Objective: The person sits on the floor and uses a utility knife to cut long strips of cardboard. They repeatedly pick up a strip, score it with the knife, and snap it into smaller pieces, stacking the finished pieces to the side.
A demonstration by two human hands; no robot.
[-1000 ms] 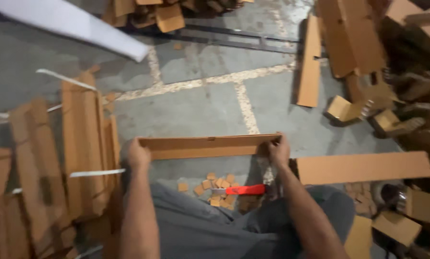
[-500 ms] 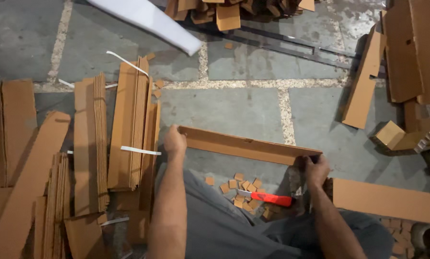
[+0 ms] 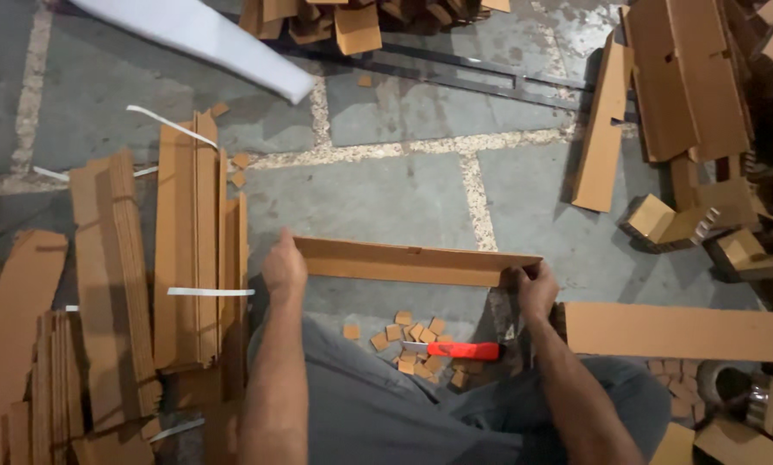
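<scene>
Long folded cardboard strip (image 3: 412, 261) held level just above the concrete floor (image 3: 386, 189), in front of the knees, left hand (image 3: 284, 269) clenched on its left end, right hand (image 3: 536, 288) pinching its right end. Under it on the floor, scattered small cardboard squares (image 3: 416, 340) and a red-handled cutter (image 3: 459, 350). Left of the left hand, strapped bundles of cardboard strips (image 3: 198, 250); flat cardboard panel (image 3: 679, 331) just beside the right hand.

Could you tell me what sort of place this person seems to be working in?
Probably a cardboard packaging workshop floor. Bundled cardboard strips lie on bare concrete, small offcut squares sit by a red cutter, and both hands hold a long cardboard strip.
</scene>
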